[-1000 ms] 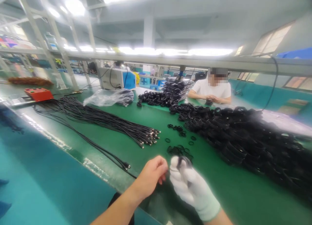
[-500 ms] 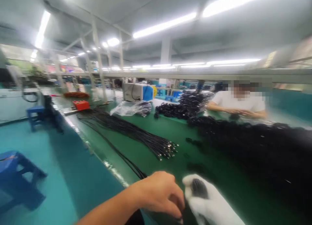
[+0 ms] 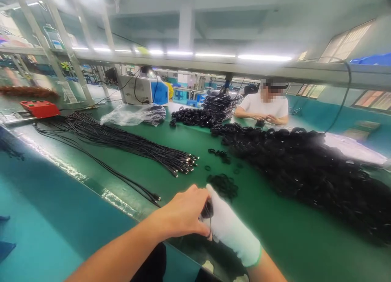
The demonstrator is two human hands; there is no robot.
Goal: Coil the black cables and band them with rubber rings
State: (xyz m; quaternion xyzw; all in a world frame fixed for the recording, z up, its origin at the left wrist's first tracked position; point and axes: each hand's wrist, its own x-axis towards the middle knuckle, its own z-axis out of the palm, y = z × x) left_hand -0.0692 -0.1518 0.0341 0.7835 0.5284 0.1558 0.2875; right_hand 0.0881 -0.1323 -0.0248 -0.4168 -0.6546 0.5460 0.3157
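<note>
My bare left hand (image 3: 183,212) and my white-gloved right hand (image 3: 229,225) meet above the near edge of the green table. Between them is a small coiled black cable (image 3: 207,208), largely hidden by my fingers. The right hand is closed round it from the right; the left fingers and thumb curl over its left side. A thin dark strand shows between the hands, too small to name. Just beyond lies a small heap of black rings (image 3: 224,185). To the left are a few loose black cables (image 3: 122,178) and a long bundle of black cables (image 3: 131,141) with metal plugs.
A large heap of coiled black cables (image 3: 293,168) covers the table's right side. Clear plastic bags (image 3: 128,114), a red box (image 3: 40,109) and a white-and-blue machine (image 3: 143,90) stand farther back. Across the table sits a person in a white shirt (image 3: 264,105).
The view has turned to the right and tilted down. My two hands have come together, the left now at the coil that the gloved right hand was holding.
</note>
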